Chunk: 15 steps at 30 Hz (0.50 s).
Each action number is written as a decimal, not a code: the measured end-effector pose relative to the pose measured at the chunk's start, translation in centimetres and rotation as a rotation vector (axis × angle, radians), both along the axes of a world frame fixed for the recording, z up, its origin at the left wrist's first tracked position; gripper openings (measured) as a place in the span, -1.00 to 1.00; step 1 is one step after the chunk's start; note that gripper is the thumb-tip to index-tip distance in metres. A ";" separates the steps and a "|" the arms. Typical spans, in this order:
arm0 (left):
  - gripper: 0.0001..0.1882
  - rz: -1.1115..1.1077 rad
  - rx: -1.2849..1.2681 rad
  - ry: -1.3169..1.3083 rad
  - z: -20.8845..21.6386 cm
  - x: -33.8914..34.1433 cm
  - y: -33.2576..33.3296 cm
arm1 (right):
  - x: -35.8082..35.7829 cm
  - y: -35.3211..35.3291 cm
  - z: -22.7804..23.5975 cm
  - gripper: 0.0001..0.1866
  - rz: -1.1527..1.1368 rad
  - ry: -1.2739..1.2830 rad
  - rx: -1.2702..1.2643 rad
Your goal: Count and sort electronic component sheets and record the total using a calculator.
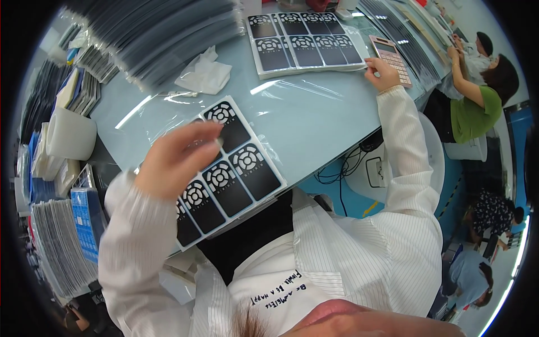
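Note:
My left hand [181,157] hovers over the near stack of printed sheets [238,194], blurred by motion. Its fingers are bent, with a gap between them and the thumb, and I see nothing held there. The sheets bear black rounded panels with white button-like shapes, and lie slanted at the table's near edge. Farther off on the right, my right hand [384,74] has its fingers curled together at the corner of a second stack of printed sheets [306,42], seemingly pinching the edge of a sheet. A pink calculator [391,59] lies just beside that hand.
Dark sheets in clear film [163,33] are piled at the back left, near crumpled white plastic [205,73]. A white roll [71,133] and stacked sheets [62,241] line the left side. Cables [341,168] hang below the glossy tabletop [303,115]. Other people work at right.

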<state>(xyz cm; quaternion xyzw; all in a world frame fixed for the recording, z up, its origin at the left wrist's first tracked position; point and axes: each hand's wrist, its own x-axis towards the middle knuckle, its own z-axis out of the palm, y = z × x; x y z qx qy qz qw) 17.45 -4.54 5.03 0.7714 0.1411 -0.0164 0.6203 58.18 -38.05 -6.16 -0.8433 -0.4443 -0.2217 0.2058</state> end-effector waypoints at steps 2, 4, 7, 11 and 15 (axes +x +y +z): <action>-0.59 -0.009 0.010 0.119 -1.4 6.1 0.4 | 1.0 -0.4 -0.7 -0.71 0.060 -0.096 0.118; -0.51 0.102 -0.224 0.151 -3.2 11.2 0.6 | 0.9 0.3 -0.5 -0.74 0.067 -0.103 0.128; -0.43 0.350 -0.433 0.195 -4.0 17.2 -0.1 | 0.3 0.5 -0.1 -0.76 0.039 -0.106 0.126; -0.33 0.461 -0.571 0.227 -2.4 20.2 -1.8 | -0.4 0.1 0.3 -0.80 0.067 -0.116 0.101; -0.32 0.628 -0.541 0.345 -3.0 22.0 -1.5 | -0.6 0.6 0.4 -0.80 0.102 -0.185 0.116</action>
